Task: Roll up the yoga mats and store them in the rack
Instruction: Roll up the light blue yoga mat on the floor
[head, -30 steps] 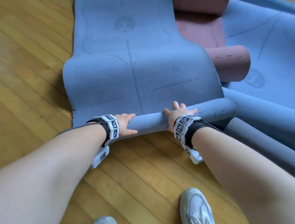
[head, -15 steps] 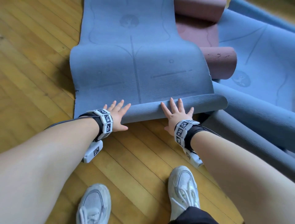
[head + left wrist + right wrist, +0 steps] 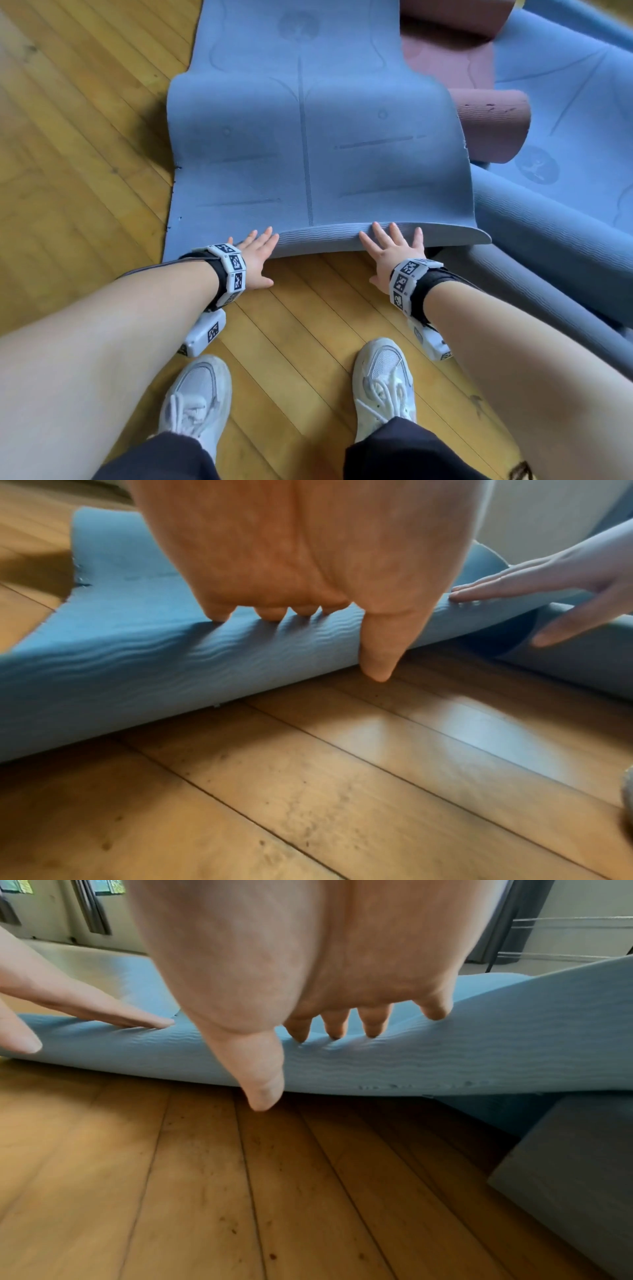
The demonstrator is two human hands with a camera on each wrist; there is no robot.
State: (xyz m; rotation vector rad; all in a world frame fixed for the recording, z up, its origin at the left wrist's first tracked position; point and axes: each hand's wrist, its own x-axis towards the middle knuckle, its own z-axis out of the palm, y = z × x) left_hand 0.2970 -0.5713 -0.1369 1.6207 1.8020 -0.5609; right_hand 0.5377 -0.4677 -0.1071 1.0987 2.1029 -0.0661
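A blue yoga mat (image 3: 308,137) lies stretched away from me on the wooden floor, its near end turned over into a low roll (image 3: 322,240). My left hand (image 3: 257,253) presses flat on the roll's left part with straight fingers (image 3: 274,612), the thumb hanging down in front. Straight spread fingers (image 3: 369,1026) of my right hand (image 3: 394,246) press on the roll's right part. The roll's ribbed underside (image 3: 171,647) faces me in both wrist views. No rack is in view.
A dusty pink mat (image 3: 486,126), rolled at its near end, lies right of the blue one. More blue mats (image 3: 565,120) spread and roll at the right (image 3: 548,260). My two white shoes (image 3: 195,394) stand on the wooden floor (image 3: 85,171) just behind my hands.
Both hands went from curled over the roll to flat with straight fingers on it. The roll has moved forward away from me and looks flatter. My shoes have come into view.
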